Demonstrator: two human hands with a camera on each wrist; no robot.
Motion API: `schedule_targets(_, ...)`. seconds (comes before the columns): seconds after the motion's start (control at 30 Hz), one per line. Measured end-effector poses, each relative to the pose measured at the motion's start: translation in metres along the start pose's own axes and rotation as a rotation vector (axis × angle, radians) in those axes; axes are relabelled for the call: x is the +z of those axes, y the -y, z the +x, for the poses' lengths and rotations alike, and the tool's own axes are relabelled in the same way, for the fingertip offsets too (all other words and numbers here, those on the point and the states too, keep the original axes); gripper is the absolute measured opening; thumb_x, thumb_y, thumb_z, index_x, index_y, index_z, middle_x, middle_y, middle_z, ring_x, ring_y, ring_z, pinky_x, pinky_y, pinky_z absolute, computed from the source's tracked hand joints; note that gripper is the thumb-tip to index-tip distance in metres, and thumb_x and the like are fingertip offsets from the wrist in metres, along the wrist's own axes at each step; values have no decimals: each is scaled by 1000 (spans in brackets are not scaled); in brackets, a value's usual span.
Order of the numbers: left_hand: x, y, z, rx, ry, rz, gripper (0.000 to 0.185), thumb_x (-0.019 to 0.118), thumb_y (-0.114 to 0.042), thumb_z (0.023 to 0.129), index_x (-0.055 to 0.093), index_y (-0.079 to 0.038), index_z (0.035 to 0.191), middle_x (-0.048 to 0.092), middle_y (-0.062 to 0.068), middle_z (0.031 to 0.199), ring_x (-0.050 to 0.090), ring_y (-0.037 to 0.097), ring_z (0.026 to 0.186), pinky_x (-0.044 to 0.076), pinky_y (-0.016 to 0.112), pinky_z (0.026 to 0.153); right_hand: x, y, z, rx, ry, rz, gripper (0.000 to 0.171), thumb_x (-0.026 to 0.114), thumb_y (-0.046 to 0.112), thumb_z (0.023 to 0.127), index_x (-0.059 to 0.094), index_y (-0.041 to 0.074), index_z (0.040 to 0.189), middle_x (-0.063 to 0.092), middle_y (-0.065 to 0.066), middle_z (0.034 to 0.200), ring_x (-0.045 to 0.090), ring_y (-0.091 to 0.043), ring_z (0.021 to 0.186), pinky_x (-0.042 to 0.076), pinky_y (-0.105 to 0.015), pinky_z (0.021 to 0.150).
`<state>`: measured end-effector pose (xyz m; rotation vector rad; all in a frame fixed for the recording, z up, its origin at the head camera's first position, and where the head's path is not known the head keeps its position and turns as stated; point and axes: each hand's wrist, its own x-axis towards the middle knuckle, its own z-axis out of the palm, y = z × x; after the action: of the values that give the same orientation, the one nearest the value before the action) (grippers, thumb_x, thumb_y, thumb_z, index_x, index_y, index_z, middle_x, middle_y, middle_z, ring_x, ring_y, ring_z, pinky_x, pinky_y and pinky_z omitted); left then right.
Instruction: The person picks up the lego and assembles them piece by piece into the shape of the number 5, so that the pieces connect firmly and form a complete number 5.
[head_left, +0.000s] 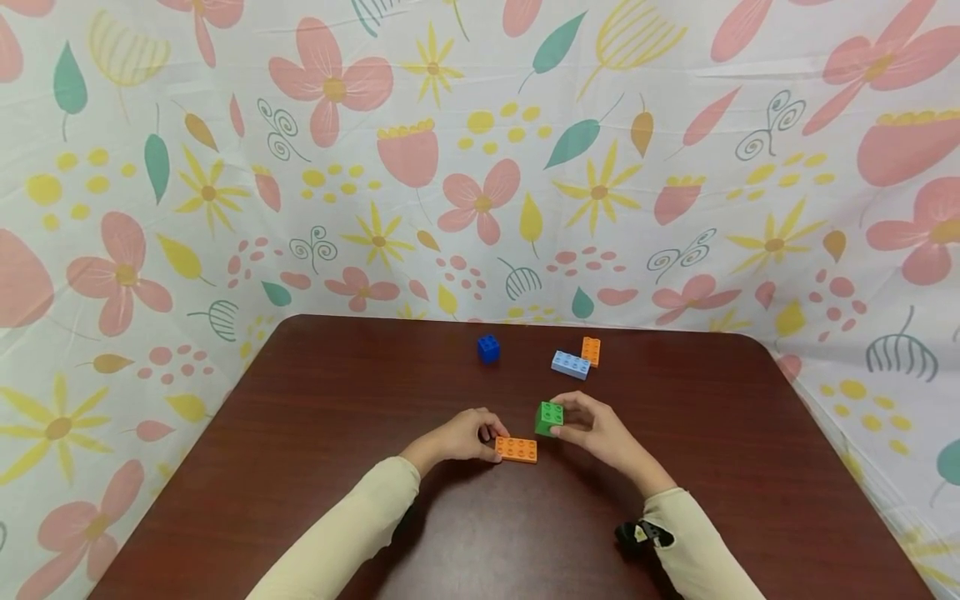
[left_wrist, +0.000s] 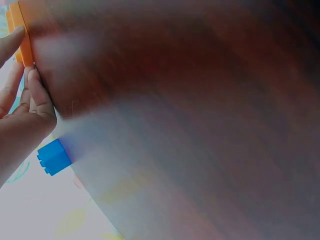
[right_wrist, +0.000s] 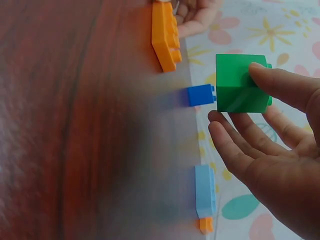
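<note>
Green is the brick (head_left: 549,417) your right hand (head_left: 596,433) pinches between thumb and fingers, lifted just above the dark wooden desk (head_left: 315,433) near its middle; the right wrist view shows it clear of the surface, thumb on one face and the other fingers curled beneath. Your left hand (head_left: 461,435) grips the flat orange brick (head_left: 516,449) by its near-left end, fingertips pressed on its edge, and that brick lies on the desk just at 7 o'clock of the green one, close but not touching. Farther up the desk, at 11 o'clock from the green brick, a small blue brick (head_left: 488,347) sits alone. At 1 o'clock a light-blue brick (head_left: 570,364) lies flat with a smaller orange block (head_left: 591,351) touching its far end.
</note>
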<state>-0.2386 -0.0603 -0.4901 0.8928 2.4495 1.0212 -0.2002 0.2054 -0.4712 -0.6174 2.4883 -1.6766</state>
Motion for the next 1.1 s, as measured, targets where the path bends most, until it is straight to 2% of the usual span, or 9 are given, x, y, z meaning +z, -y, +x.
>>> schedule_targets(0.2,1,0,0,-12,8,-6,27,80,-9,78,69,-12,102,56,-2,94,51,12,84,45,23,75,8,0,-2,30,32,36,37,70,12,88,56,4,122,62,-18,114,60,-34,106,52,-25,81)
schedule_targets(0.37,-2,-4,-2,-5,13,-8,27,80,-8,78,68,-9,102,56,1,95,52,15,85,45,23,75,13,2,-2,37,63,63,37,69,11,89,56,3,123,62,-19,113,62,-32,102,52,-26,81)
schedule_targets(0.53,-3,-6,-3,6,14,-10,27,80,-7,78,68,-8,102,57,2,95,53,18,86,45,23,75,18,1,-1,45,91,108,37,69,8,89,55,0,122,61,-22,113,61,-36,103,53,-27,81)
schedule_targets(0.83,-2,-4,-3,-8,30,-15,27,79,-9,79,68,-9,103,57,0,96,53,14,85,46,23,76,25,-2,-2,56,121,107,36,70,6,88,56,0,120,61,-21,111,61,-35,102,54,-27,78)
schedule_targets(1.1,-5,-7,-3,-8,32,-22,27,79,-8,79,67,-6,104,57,3,96,54,21,88,45,24,76,27,-4,-1,58,134,114,37,70,4,87,56,0,120,60,-22,113,61,-36,103,53,-27,81)
